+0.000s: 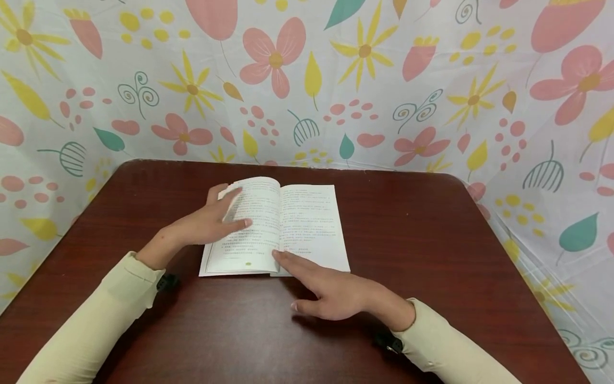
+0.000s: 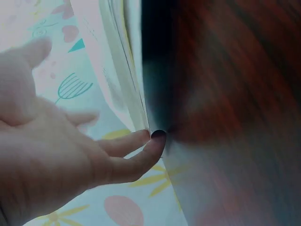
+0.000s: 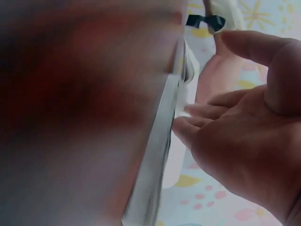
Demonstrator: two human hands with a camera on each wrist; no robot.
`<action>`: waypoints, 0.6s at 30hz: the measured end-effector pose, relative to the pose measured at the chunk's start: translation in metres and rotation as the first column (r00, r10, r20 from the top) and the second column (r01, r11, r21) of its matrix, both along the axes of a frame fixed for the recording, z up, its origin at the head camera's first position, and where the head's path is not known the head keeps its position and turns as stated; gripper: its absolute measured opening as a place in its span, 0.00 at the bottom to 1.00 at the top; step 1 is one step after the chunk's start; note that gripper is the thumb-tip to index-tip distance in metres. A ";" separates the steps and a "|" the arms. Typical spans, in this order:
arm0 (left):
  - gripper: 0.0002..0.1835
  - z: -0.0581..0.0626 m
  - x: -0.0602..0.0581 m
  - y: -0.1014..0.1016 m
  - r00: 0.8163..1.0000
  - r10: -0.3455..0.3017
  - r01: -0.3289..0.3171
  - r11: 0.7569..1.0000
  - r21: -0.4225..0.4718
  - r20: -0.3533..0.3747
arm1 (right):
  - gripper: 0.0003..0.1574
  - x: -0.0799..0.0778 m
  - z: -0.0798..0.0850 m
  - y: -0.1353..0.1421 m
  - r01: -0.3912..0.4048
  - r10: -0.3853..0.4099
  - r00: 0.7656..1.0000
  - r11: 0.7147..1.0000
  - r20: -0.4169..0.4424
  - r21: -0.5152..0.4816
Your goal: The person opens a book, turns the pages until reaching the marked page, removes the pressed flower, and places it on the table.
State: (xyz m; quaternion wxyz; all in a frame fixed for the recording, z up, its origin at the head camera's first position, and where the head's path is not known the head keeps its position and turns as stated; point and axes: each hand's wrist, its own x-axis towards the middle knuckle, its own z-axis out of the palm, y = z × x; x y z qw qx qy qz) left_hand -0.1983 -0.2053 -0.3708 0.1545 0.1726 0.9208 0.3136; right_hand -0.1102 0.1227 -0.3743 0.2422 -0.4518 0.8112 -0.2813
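An open book [image 1: 309,224] with printed white pages lies flat on the table, its left page curving up towards the spine. Over that left page my left hand [image 1: 203,223] spreads its thumb and index finger, while other fingers reach the book's outer left edge. In the left wrist view, fingertips of the left hand [image 2: 56,146] meet the edge of the book [image 2: 101,61]. My right hand [image 1: 336,290] lies across the lower right page, fingertips at the bottom of the spine and thumb off the book. The right wrist view shows the right hand [image 3: 249,136] with extended fingers beside the book's thick edge [image 3: 155,155].
The dark reddish-brown table [image 1: 408,224] has rounded far corners. A white curtain [image 1: 307,80] printed with flowers and leaves hangs behind it and at both sides. Black straps [image 1: 389,343] sit at the cuffs of the cream sleeves [image 1: 446,341].
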 end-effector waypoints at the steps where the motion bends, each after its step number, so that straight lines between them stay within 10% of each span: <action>1: 0.53 -0.001 0.001 0.000 1.000 -0.031 0.031 0.999 -0.031 -0.003 | 0.55 0.000 -0.001 0.001 -0.004 0.004 0.999 1.000 -0.036 0.012; 18: 0.56 -0.010 0.003 -0.001 0.987 -0.158 0.157 0.977 -0.143 0.001 | 0.30 -0.015 0.000 0.017 0.173 -0.107 0.862 0.981 -0.496 0.089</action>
